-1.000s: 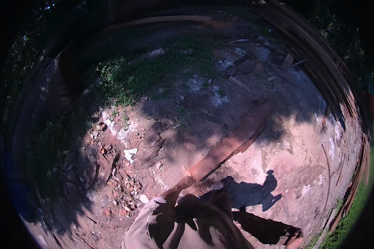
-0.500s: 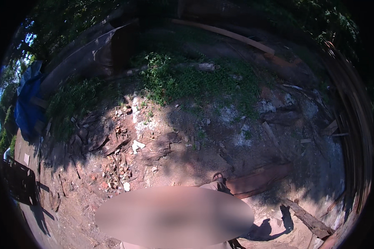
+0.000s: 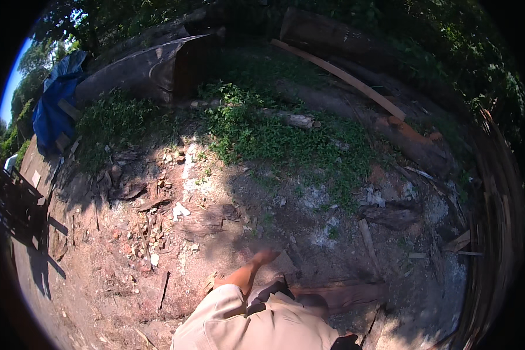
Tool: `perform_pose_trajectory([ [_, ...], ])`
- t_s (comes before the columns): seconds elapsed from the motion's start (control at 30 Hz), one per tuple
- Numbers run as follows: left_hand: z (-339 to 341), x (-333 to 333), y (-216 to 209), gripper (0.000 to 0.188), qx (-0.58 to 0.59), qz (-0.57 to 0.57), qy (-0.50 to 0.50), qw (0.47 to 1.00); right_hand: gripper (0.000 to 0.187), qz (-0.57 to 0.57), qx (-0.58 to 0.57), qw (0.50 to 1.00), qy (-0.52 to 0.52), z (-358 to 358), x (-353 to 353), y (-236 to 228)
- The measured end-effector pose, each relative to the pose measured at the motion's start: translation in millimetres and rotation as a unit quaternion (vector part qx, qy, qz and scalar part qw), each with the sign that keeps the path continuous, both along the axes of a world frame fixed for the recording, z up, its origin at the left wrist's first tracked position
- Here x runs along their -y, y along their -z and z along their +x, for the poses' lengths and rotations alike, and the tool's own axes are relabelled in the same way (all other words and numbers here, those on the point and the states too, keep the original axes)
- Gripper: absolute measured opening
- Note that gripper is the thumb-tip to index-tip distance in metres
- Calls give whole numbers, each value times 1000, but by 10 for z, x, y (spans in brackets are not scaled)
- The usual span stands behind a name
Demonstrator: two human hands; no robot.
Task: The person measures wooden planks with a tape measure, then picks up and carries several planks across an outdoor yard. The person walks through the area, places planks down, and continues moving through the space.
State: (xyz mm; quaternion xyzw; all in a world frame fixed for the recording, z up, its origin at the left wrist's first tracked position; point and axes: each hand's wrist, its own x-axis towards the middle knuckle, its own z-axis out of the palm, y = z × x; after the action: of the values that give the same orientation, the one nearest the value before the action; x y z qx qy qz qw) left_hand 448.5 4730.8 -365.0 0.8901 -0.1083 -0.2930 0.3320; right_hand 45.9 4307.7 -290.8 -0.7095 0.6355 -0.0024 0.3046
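Note:
From the sleeve of a beige shirt (image 3: 256,329) at the lower edge, my bare left forearm extends forward and to the right. At its end, my left hand (image 3: 265,256) is over the dirt, small and smeared, so its fingers cannot be read. No held thing can be made out. Close behind it is a dark trouser leg (image 3: 268,289). A reddish-brown wooden slab (image 3: 353,296) lies on the ground to the right, partly covered by a dark rounded shape I cannot make out. My right hand does not show.
Beyond a green weed patch (image 3: 239,125) lie a large squared log (image 3: 128,67) and a long plank (image 3: 344,76). Stacked boards (image 3: 501,233) line the right side. A blue tarp (image 3: 52,116) and dark metal frame (image 3: 20,204) are left. Stone rubble (image 3: 143,245) litters the ground.
The view has shifted, so the ground appears lower at the far side. A large blurred patch covered the lower middle before; now the beige shirt and my left forearm show there.

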Motion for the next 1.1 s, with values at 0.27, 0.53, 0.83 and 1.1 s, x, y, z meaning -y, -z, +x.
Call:
perform_pose_trajectory([
  [0.27, 1623, -709, -1330, 67, 85, 104, -222, 966, 54, 323, 94, 939, -73, 1692, 1039, 331],
  [0.53, 1778, -1042, -3414, 67, 229, 187, -457, 839, 41, 376, 169, 900, -140, 2968, 2032, 443],
  [0.83, 1347, -779, -3206, 65, 330, 117, -443, 825, 35, 486, 17, 843, -228, 2512, 1741, 620],
  [1.1, -1996, 118, 278, 40, -315, 107, -332, 883, 32, 460, -25, 848, -262, 2740, 1518, 718],
])
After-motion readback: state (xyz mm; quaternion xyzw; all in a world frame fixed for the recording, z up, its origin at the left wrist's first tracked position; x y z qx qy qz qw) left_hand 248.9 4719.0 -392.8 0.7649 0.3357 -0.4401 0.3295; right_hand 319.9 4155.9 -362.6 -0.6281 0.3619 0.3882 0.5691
